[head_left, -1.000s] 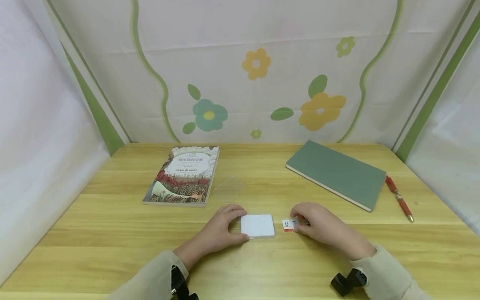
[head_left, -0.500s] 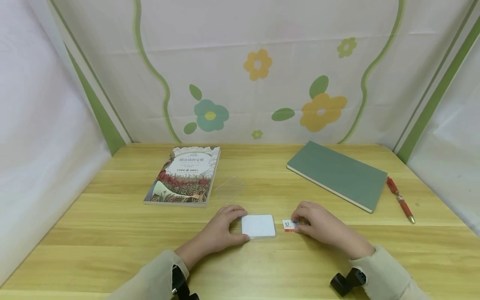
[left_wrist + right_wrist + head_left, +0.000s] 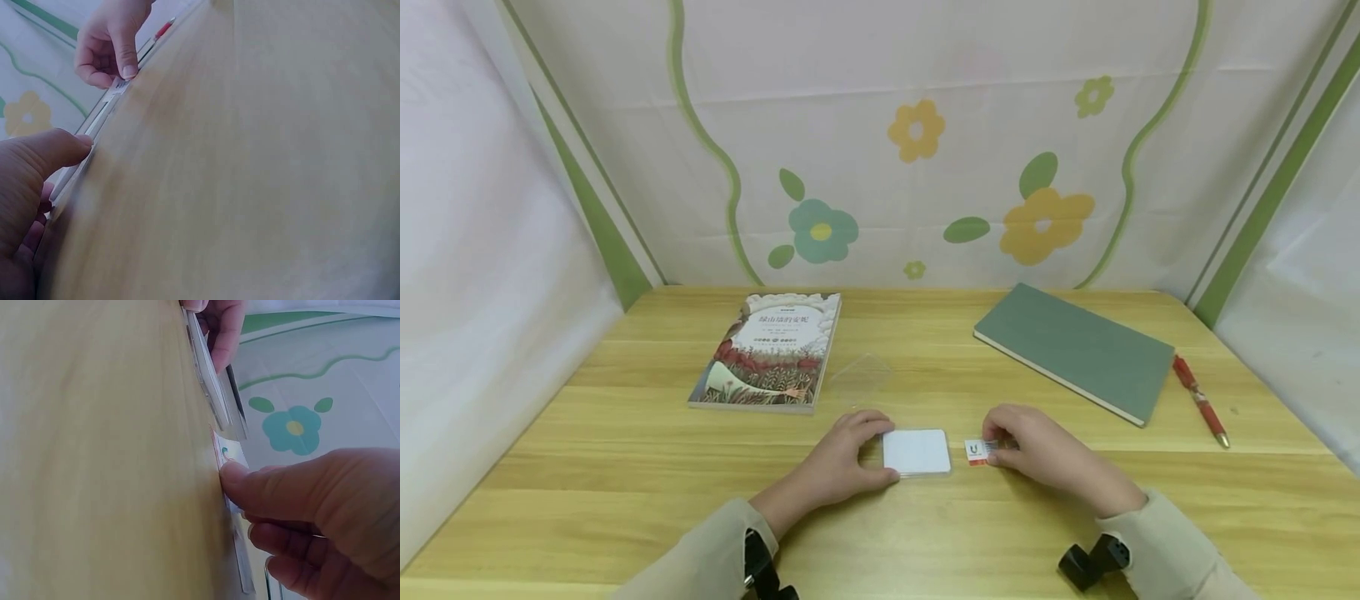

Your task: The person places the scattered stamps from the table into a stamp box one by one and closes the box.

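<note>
1. While the half-spread left hand holds the white-topped case, thumb and fingers bridging its left corners, the case lies flat on the bench: probably light, stiff, slick; take by edges.
2. Small printed card: pinched in the right hand, just beside the case, apart; likely thin, bendable; take by one end.

A green notebook lay askew on a wood-grain desk, a red pen just to its right. Well to the notebook's left rested a paperback, its illustrated cover facing up. Behind the notebook hung a white cloth printed with wavy green lines, leaves and orange, teal and green flowers.
</note>
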`<state>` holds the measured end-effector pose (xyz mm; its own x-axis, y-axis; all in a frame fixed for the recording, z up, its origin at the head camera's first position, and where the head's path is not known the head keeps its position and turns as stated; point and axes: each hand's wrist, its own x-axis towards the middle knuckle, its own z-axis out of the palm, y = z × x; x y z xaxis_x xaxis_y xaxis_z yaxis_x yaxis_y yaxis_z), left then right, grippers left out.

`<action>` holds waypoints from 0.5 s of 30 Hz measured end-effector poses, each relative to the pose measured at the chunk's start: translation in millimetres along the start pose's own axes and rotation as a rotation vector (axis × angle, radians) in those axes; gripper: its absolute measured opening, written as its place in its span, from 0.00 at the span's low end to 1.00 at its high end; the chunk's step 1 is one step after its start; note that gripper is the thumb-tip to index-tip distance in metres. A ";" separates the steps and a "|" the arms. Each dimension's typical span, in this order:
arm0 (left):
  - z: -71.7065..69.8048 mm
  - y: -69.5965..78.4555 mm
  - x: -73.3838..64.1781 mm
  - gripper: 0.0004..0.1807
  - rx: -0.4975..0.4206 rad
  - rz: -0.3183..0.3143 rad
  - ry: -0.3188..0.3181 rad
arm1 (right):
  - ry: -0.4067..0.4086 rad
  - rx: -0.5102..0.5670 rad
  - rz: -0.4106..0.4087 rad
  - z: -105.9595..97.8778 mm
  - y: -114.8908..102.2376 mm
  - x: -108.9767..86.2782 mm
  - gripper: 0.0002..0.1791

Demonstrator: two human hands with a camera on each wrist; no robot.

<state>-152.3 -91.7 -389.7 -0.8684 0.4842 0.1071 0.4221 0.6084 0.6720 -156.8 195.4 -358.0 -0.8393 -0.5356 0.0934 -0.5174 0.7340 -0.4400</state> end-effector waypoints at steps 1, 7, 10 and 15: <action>0.0 -0.1 -0.1 0.33 0.001 0.000 0.000 | -0.004 0.015 0.011 0.1 -0.1 0.1 0.11; -0.3 0.6 -0.3 0.32 0.004 0.001 -0.002 | -0.017 0.094 0.051 -1.0 0.2 0.9 0.10; -0.6 1.3 -0.2 0.32 0.004 0.000 -0.001 | -0.023 0.128 0.055 -2.7 1.1 2.3 0.08; -1.2 1.1 0.4 0.32 0.002 0.003 -0.003 | -0.025 0.192 0.070 -5.0 2.3 4.8 0.06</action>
<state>-152.5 -91.6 -388.0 -0.8661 0.4882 0.1070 0.4254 0.6078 0.6705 -162.9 196.6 -354.1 -0.8664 -0.4981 0.0361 -0.4149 0.6776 -0.6072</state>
